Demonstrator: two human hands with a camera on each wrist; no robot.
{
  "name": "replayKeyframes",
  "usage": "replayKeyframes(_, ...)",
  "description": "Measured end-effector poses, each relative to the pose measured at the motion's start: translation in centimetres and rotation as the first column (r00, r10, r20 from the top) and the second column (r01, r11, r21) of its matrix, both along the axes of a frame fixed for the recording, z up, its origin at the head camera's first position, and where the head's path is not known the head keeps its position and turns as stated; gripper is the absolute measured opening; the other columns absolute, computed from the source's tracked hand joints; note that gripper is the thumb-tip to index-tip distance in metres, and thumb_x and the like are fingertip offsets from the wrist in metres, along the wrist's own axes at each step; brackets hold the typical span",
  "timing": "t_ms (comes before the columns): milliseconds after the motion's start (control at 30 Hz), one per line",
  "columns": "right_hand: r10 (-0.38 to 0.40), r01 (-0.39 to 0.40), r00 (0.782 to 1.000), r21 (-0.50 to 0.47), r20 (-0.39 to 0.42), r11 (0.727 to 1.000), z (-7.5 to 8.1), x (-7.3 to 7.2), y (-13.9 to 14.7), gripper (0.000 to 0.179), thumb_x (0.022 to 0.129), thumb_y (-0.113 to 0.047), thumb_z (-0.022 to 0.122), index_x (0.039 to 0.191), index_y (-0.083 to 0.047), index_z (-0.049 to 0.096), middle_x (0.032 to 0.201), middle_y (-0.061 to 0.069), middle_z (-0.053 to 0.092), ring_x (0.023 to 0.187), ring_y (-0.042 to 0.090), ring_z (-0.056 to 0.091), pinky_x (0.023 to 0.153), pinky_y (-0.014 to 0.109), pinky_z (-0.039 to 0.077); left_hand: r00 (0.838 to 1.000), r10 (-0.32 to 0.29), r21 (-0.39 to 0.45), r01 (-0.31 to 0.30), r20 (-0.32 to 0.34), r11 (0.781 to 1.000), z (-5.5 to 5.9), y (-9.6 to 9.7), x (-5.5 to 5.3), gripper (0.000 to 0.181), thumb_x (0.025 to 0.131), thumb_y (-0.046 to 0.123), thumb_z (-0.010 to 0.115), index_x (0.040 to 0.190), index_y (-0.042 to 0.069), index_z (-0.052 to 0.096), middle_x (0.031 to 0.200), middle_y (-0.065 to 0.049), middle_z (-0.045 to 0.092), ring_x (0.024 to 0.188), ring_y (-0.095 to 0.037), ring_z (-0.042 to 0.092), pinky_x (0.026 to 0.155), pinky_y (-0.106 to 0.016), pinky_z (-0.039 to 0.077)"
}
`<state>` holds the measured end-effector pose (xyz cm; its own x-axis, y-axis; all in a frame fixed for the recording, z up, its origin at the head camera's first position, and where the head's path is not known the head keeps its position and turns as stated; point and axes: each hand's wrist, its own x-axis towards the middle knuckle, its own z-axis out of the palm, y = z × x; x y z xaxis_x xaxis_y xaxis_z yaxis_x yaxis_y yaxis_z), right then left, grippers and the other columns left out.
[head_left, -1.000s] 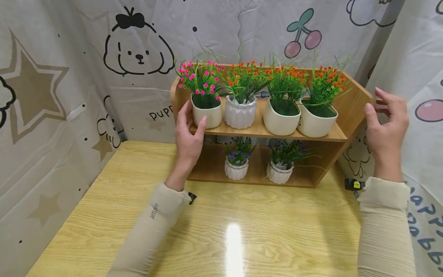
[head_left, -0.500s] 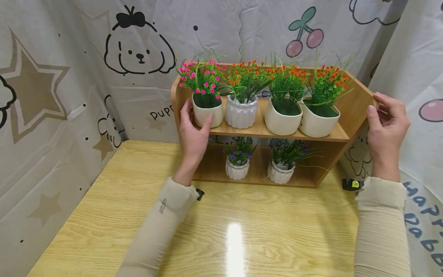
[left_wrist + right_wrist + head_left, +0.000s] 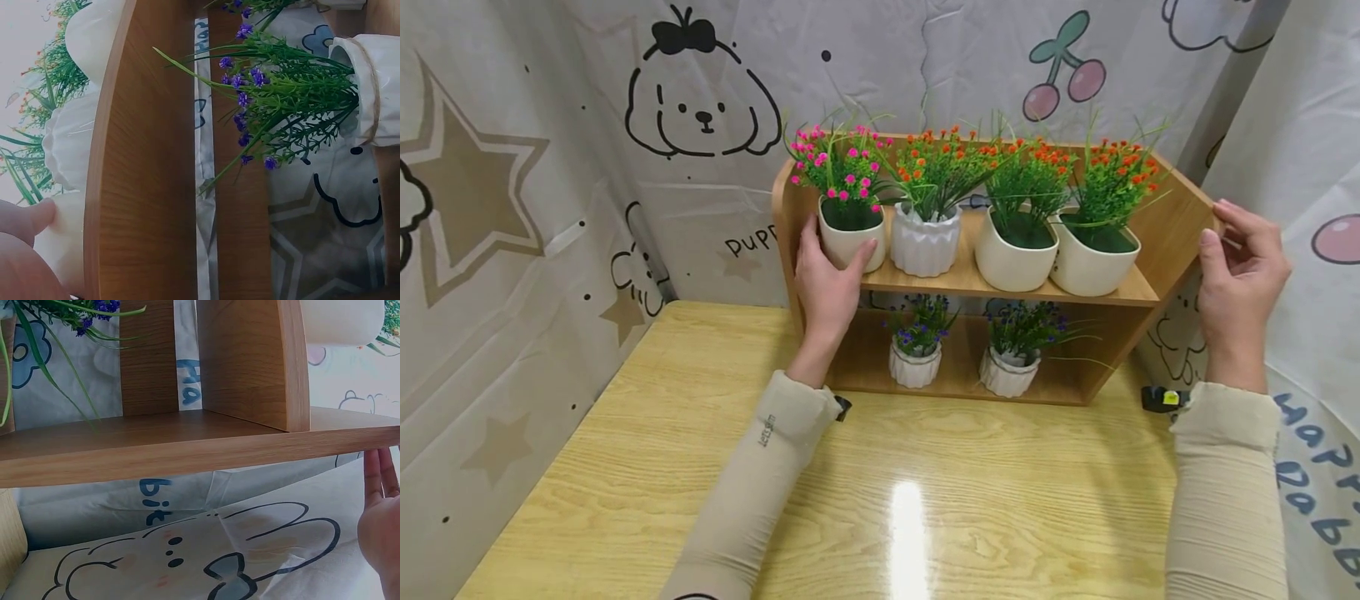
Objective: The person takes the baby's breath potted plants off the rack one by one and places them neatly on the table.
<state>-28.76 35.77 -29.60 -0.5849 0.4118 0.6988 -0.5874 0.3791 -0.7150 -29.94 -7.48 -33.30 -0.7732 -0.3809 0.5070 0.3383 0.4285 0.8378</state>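
A wooden two-tier shelf (image 3: 955,287) carries potted artificial flowers. My left hand (image 3: 827,287) grips the cream pot (image 3: 850,242) with pink flowers at the upper left, thumb on its front and fingers round its left side. In the left wrist view my thumb (image 3: 42,214) lies on that pot's pale wall. My right hand (image 3: 1247,275) holds the front edge of the shelf's right side panel (image 3: 1172,217). From the right wrist, fingers (image 3: 373,475) show against the panel's outer face; the thumb is hidden there.
Beside the pink flowers stand a white fluted pot (image 3: 925,242) and two cream pots, the left one (image 3: 1015,258) and the right one (image 3: 1093,262), all with orange flowers. Two small white pots (image 3: 913,367) with purple flowers sit below. A printed curtain (image 3: 880,75) surrounds the wooden table (image 3: 1000,483).
My right hand has closed from loosely spread fingers onto the shelf's side panel. My left hand has shifted slightly right and now wraps the pink-flowered pot more closely. The pots stay in their row.
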Motion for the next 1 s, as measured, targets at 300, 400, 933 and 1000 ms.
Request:
replayKeyframes(300, -0.018, 0.018, 1.000, 0.001, 0.010, 1.000, 0.10, 0.14, -0.26, 0.029, 0.091, -0.007, 0.062, 0.120, -0.009, 0.066, 0.124, 0.005, 0.057, 0.109, 0.019, 0.058, 0.088, 0.024, 0.047, 1.000, 0.006, -0.016, -0.007, -0.025, 1.000, -0.17, -0.04, -0.10, 0.086, 0.080, 0.051, 0.072, 0.147, 0.012, 0.035, 0.144, -0.003, 0.045, 0.130, -0.017, 0.042, 0.109, -0.035, 0.033)
replayKeyframes(400, -0.018, 0.018, 1.000, 0.003, 0.007, 1.000, 0.05, 0.04, -0.20, 0.029, 0.091, -0.007, 0.061, 0.120, -0.009, 0.066, 0.124, 0.005, 0.057, 0.108, 0.019, 0.058, 0.088, 0.024, 0.047, 1.000, 0.004, -0.017, -0.004, -0.027, 1.000, -0.22, -0.04, -0.02, 0.085, 0.081, 0.051, 0.072, 0.148, 0.013, 0.035, 0.144, -0.002, 0.045, 0.130, -0.016, 0.042, 0.108, -0.035, 0.034)
replayKeyframes(933, -0.048, 0.047, 0.999, 0.036, 0.025, 0.998, -0.38, -0.35, 0.29, 0.030, 0.092, -0.009, 0.062, 0.122, -0.012, 0.065, 0.124, 0.002, 0.056, 0.109, 0.018, 0.057, 0.087, 0.024, 0.047, 0.994, 0.105, -0.113, -0.104, 0.002, 0.988, -0.26, 0.28, -0.44, 0.094, 0.071, 0.053, 0.079, 0.146, 0.016, 0.036, 0.137, -0.003, 0.051, 0.122, -0.019, 0.049, 0.101, -0.043, 0.040)
replayKeyframes(1000, -0.054, 0.053, 0.998, 0.042, 0.027, 0.998, -0.66, -0.63, 0.60, 0.030, 0.092, -0.009, 0.062, 0.122, -0.012, 0.065, 0.125, 0.002, 0.056, 0.109, 0.018, 0.057, 0.086, 0.024, 0.047, 0.995, 0.100, -0.112, -0.102, -0.023, 0.988, -0.33, 0.30, -0.28, 0.093, 0.071, 0.052, 0.080, 0.145, 0.016, 0.038, 0.136, -0.003, 0.052, 0.121, -0.019, 0.049, 0.101, -0.042, 0.040)
